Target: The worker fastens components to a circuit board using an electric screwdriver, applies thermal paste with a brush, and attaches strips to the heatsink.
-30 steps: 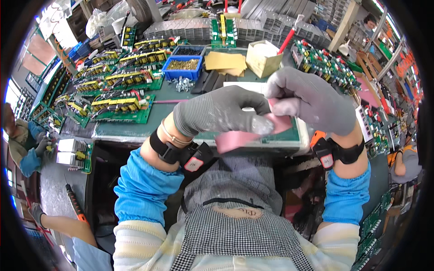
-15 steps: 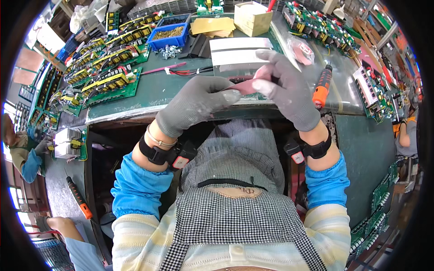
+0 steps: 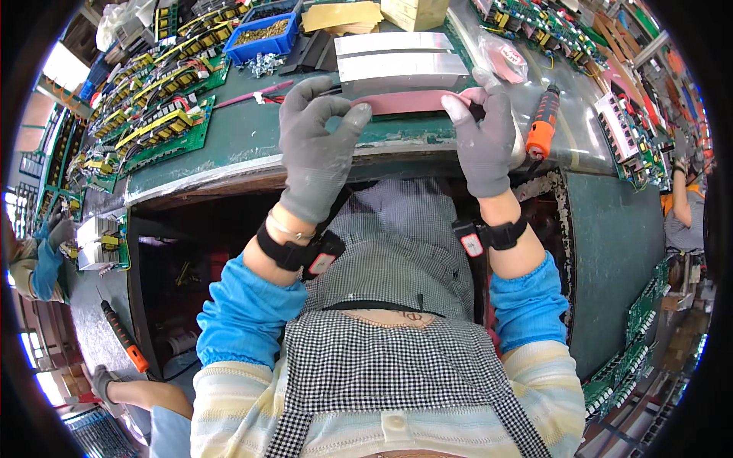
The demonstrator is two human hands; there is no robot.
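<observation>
Two grey-gloved hands share one pink strip, which stretches nearly level between them above the near part of the green bench [image 3: 412, 136]. The left hand [image 3: 315, 156] has its thumb and forefinger closed together on the left end of the pink strip [image 3: 408, 102], its other fingers loosely bent. The right hand [image 3: 486, 145] pinches the other end between thumb and bent forefinger, a bit of pink showing past the thumb. Just beyond the strip lie silver metal pieces [image 3: 393, 43] with two bright upper faces. Farther off stand two blue bins [image 3: 289, 38], one holding brass-coloured bits and one dark bits, with one small heap of silver screws [image 3: 266, 64] beside them. Two orange-and-black screwdrivers are in view: one [image 3: 544, 122] near the right hand, one [image 3: 124, 336] well apart at lower left. Each wrist wears one black band.
</observation>
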